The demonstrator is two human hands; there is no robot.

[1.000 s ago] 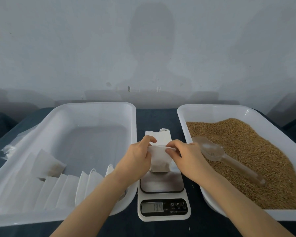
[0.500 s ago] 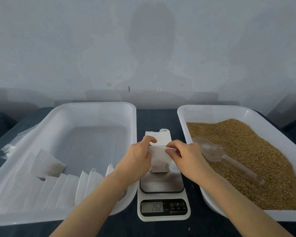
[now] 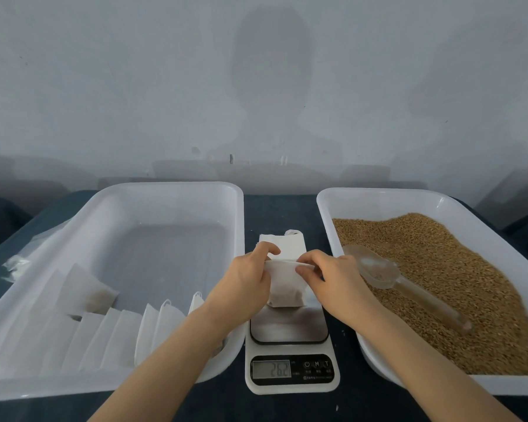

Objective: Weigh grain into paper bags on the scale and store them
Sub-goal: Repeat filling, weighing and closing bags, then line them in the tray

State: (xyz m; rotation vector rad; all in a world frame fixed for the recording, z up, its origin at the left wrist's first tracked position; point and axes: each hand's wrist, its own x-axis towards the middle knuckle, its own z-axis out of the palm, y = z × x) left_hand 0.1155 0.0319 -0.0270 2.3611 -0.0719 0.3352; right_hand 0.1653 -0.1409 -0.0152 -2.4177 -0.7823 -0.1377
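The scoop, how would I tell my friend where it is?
Find the white tray on the right, full of brown grain. The scoop lies on the grain near the tray's left side. It is the only see-through thing there.

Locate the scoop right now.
Head view, right side: the scoop lies on the grain in the right tray, its bowl just beside the right hand.

Two bare forearms, slim and smooth, show at 7 o'clock and 5 o'clock, uncovered up to the frame's edge. The left hand [image 3: 241, 281] and right hand [image 3: 336, 278] are bare too, with slender fingers.
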